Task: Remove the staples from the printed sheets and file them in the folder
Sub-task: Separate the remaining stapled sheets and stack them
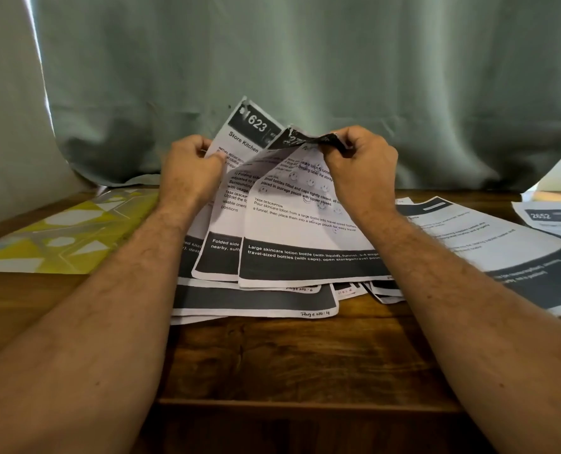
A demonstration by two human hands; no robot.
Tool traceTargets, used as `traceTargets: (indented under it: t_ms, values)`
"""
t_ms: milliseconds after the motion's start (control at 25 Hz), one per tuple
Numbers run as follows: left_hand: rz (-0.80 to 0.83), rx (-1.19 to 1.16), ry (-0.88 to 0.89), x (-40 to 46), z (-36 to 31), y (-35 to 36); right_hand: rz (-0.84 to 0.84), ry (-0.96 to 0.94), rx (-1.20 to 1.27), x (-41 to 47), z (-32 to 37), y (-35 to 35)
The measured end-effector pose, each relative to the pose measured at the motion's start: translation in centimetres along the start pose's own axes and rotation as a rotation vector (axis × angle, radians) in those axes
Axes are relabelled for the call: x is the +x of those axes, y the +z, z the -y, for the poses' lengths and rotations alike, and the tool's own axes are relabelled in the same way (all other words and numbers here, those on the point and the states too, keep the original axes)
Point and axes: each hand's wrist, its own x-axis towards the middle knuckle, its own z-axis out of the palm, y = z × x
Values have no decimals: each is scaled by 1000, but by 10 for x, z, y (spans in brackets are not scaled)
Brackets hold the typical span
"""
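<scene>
I hold up a bundle of printed sheets [292,224] above the wooden table [272,355]. My right hand [359,162] pinches the crumpled top corner of the front sheet, the one about a lotion bottle. My left hand [192,168] grips the left edge of the sheet behind it, headed 623. Both sheets lift at the top while their bottom edges rest on more sheets [256,303] lying flat. A yellow and white patterned folder [59,237] lies flat to the left. No staple is clear to see.
Loose printed sheets [488,244] lie on the table at the right, with another headed 2652 [554,217] at the far right edge. A green curtain [305,60] hangs close behind the table. Bare wood shows in front of the papers.
</scene>
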Motion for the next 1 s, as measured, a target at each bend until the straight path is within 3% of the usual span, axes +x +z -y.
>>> traceTargets:
  t_ms: [280,560,680,840,1000]
  values:
    - [255,-70,290,-11,-6,4,10,-48,-17,0,-1,3]
    - [343,-280,210,-5,-5,0,160,-26,41,1,-2,4]
    - [341,-301,227,-8,-8,2,103,-30,-14,3,-3,3]
    - [478,-299,264,-12,-10,-1,-100,-42,-2,9,-4,-3]
    - [384,-279,203,-9,-7,4,-231,-41,68,15,-5,-12]
